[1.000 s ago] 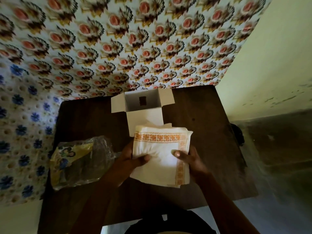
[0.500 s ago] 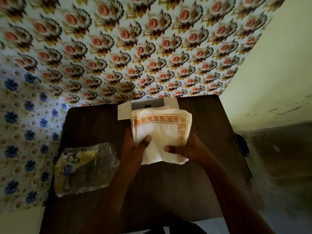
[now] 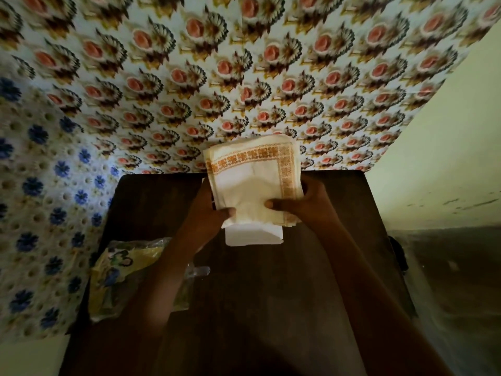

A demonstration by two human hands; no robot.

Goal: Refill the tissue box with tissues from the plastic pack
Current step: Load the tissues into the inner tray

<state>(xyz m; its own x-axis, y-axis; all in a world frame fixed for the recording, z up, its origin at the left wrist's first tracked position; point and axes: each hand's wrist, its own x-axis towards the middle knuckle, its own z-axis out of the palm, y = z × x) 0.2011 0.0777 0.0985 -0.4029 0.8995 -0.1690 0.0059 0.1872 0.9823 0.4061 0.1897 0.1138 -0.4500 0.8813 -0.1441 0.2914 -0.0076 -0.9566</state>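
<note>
White paper tissues (image 3: 254,183), one stack, folded square, with an orange patterned border along the far and right edges; held up over the tissue box (image 3: 253,234) and covering nearly all of it. Left hand (image 3: 208,210): closed on the stack's left edge, thumb pressed on the top sheet near its lower left corner, remaining fingers hidden under the stack. Right hand (image 3: 306,204): closed on the stack's right edge, thumb laid across the lower part of the top sheet and pointing toward the left thumb, fingers wrapped behind. The two thumb tips sit close together but apart. Tissue box: white card, only its near wall showing as a pale strip just below the stack and between the wrists; whether the stack has entered the box opening cannot be told. Plastic pack (image 3: 127,278): clear crumpled film with a yellow printed panel, lying to the near left of the tissue box, partly behind the left forearm, well apart from the stack. Table (image 3: 271,294): dark wood, carrying the box and the pack. Wall covering (image 3: 217,77): floral print, pink and brown motifs, rising beyond the tissue box; blue-flowered print to its far left.
</note>
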